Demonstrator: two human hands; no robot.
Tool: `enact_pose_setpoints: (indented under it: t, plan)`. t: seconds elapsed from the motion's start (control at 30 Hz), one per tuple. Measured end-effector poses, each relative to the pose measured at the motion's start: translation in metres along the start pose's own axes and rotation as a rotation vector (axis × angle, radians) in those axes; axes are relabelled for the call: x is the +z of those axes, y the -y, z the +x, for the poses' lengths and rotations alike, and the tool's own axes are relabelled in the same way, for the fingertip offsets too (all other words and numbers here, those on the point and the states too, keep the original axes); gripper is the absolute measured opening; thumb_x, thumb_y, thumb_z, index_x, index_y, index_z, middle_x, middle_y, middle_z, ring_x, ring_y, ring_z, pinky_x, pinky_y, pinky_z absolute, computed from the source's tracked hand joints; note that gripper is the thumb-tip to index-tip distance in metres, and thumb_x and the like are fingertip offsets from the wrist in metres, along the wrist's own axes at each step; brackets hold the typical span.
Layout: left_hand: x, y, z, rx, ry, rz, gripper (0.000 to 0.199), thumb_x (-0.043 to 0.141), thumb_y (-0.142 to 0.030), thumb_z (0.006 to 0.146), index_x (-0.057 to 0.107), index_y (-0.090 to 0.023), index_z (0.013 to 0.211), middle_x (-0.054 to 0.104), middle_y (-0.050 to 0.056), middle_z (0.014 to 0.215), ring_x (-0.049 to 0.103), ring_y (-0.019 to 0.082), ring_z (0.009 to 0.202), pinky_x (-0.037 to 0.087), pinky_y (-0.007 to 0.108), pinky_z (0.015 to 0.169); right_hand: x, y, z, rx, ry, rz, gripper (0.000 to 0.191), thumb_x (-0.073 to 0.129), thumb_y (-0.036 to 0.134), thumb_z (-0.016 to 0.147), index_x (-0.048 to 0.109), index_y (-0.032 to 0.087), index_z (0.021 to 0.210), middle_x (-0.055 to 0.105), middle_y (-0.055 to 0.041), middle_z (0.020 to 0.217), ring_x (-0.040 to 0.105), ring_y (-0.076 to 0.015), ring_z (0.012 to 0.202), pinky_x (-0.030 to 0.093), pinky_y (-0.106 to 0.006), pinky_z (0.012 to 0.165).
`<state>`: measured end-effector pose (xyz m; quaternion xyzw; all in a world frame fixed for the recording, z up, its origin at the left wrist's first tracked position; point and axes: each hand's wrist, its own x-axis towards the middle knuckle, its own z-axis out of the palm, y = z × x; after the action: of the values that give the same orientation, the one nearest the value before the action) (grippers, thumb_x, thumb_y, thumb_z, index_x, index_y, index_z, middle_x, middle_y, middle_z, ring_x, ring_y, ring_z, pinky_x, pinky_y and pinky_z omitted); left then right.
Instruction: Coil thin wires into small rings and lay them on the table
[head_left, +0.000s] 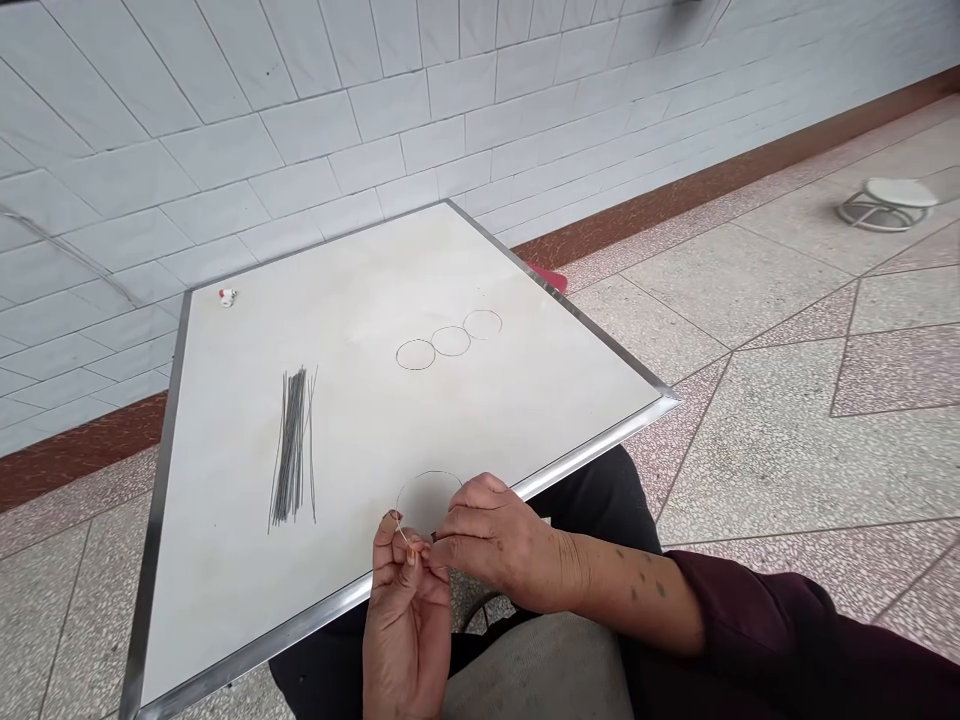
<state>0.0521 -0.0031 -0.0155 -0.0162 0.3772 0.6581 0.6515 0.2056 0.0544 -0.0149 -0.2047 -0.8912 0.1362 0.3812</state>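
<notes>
My left hand (405, 620) and my right hand (487, 535) meet just over the near edge of a white board (337, 290) with a metal frame. Between their fingertips they pinch the joined ends of a thin wire ring (431, 472), which stands up from the pinch. Fingers hide the joint itself. Farther up the board, several similar wire rings (451, 341) lie in a row, touching or nearly touching. To the left lies a bundle of straight thin wires (294, 450). A small white-and-red object (227, 296) sits near the far left corner.
The board rests across my lap over dark trousers, and a dark maroon sleeve (757, 620) covers my right arm. A white tiled wall (300, 130) runs behind it. A low round stool (887, 205) stands on the speckled tile floor at the upper right. A red object (547, 277) shows behind the board.
</notes>
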Motion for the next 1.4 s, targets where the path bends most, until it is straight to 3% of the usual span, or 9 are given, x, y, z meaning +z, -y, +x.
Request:
enact_pose_setpoints:
  t: [0.2, 0.37, 0.53, 0.67, 0.8, 0.93, 1.07, 1.4]
  plan:
    - [0.006, -0.001, -0.003, 0.048, 0.003, 0.053, 0.043, 0.072, -0.003, 0.076, 0.067, -0.026, 0.112, 0.067, -0.003, 0.085, 0.063, 0.007, 0.077, 0.053, 0.016, 0.079, -0.001, 0.0, 0.0, -0.006, -0.036, -0.012, 0.013, 0.054, 0.015, 0.094, 0.061, 0.017, 0.105, 0.067, -0.0008, 0.086, 0.053, -0.0151, 0.087, 0.038, -0.033, 0.082]
    - [0.008, -0.001, -0.004, 0.071, -0.01, 0.053, 0.042, 0.074, -0.005, 0.076, 0.066, -0.025, 0.112, 0.067, -0.003, 0.087, 0.063, 0.006, 0.082, 0.051, 0.016, 0.084, -0.001, 0.004, 0.0, 0.026, -0.07, -0.069, 0.01, 0.058, 0.018, 0.094, 0.061, 0.018, 0.103, 0.067, -0.0007, 0.085, 0.053, -0.0164, 0.094, 0.037, -0.035, 0.086]
    - [0.006, -0.002, -0.002, 0.079, 0.005, 0.078, 0.042, 0.075, -0.005, 0.074, 0.067, -0.025, 0.11, 0.067, -0.003, 0.085, 0.063, 0.006, 0.08, 0.052, 0.016, 0.085, -0.002, 0.005, 0.001, 0.017, 0.003, -0.083, 0.017, 0.052, 0.014, 0.094, 0.06, 0.016, 0.108, 0.066, -0.0037, 0.089, 0.053, -0.0183, 0.096, 0.038, -0.037, 0.086]
    - [0.005, -0.001, 0.0, 0.098, 0.005, 0.093, 0.043, 0.074, -0.003, 0.074, 0.067, -0.023, 0.111, 0.066, -0.003, 0.084, 0.062, 0.006, 0.076, 0.052, 0.016, 0.081, 0.0, 0.004, 0.0, -0.002, 0.037, -0.091, 0.017, 0.051, 0.015, 0.095, 0.061, 0.016, 0.109, 0.066, -0.0046, 0.092, 0.052, -0.0181, 0.095, 0.038, -0.04, 0.094]
    - [0.006, -0.002, 0.0, 0.101, -0.011, 0.082, 0.044, 0.074, -0.003, 0.074, 0.067, -0.023, 0.112, 0.065, -0.002, 0.085, 0.062, 0.006, 0.078, 0.052, 0.015, 0.08, -0.002, 0.003, -0.002, 0.007, -0.009, -0.116, 0.016, 0.053, 0.014, 0.095, 0.062, 0.02, 0.106, 0.067, -0.0021, 0.093, 0.052, -0.0169, 0.098, 0.033, -0.041, 0.105]
    - [0.008, -0.006, -0.004, 0.148, -0.005, 0.089, 0.037, 0.074, -0.007, 0.075, 0.068, -0.024, 0.108, 0.064, -0.003, 0.084, 0.062, 0.007, 0.076, 0.053, 0.018, 0.079, -0.007, 0.001, -0.005, 0.027, -0.087, -0.152, 0.02, 0.059, 0.019, 0.093, 0.062, 0.023, 0.113, 0.066, -0.0028, 0.106, 0.052, -0.017, 0.1, 0.039, -0.035, 0.094]
    - [0.007, -0.007, -0.006, 0.168, 0.001, 0.116, 0.036, 0.075, -0.009, 0.076, 0.068, -0.025, 0.108, 0.065, -0.003, 0.085, 0.062, 0.008, 0.078, 0.053, 0.021, 0.084, -0.01, 0.002, -0.007, 0.018, -0.042, -0.187, 0.019, 0.054, 0.018, 0.096, 0.064, 0.022, 0.111, 0.066, -0.0033, 0.105, 0.052, -0.0155, 0.089, 0.041, -0.032, 0.081]
    - [0.01, -0.012, -0.007, 0.16, 0.028, 0.159, 0.037, 0.079, -0.008, 0.071, 0.069, -0.023, 0.104, 0.063, -0.003, 0.083, 0.06, 0.008, 0.074, 0.055, 0.019, 0.074, -0.015, 0.004, -0.003, -0.045, -0.024, -0.134, 0.019, 0.048, 0.015, 0.097, 0.063, 0.018, 0.108, 0.068, -0.003, 0.098, 0.05, -0.0156, 0.086, 0.038, -0.032, 0.077]
